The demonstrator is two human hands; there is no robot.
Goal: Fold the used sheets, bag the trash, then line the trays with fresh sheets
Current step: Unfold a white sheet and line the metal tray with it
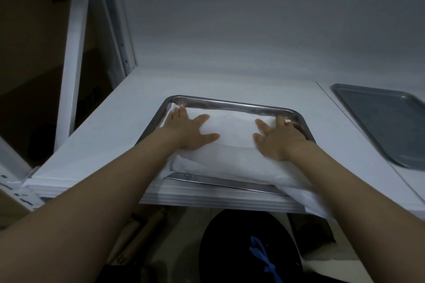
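Both hands lie flat with fingers spread and straight, pressing down on a white sheet (232, 142). The left hand (187, 130) presses near the sheet's far left corner, its fingertips reaching the edge of the metal tray (230, 101); the right hand (279, 138) presses near the far right side. The sheet lies in the tray, and its near edge spills over the tray's front rim and past the edge of the white table (128, 103). A second, darker tray (386, 119) sits on the table, well apart to the right. Below the table's front edge stands a black trash bag (230, 248) with a blue tie (264, 259).
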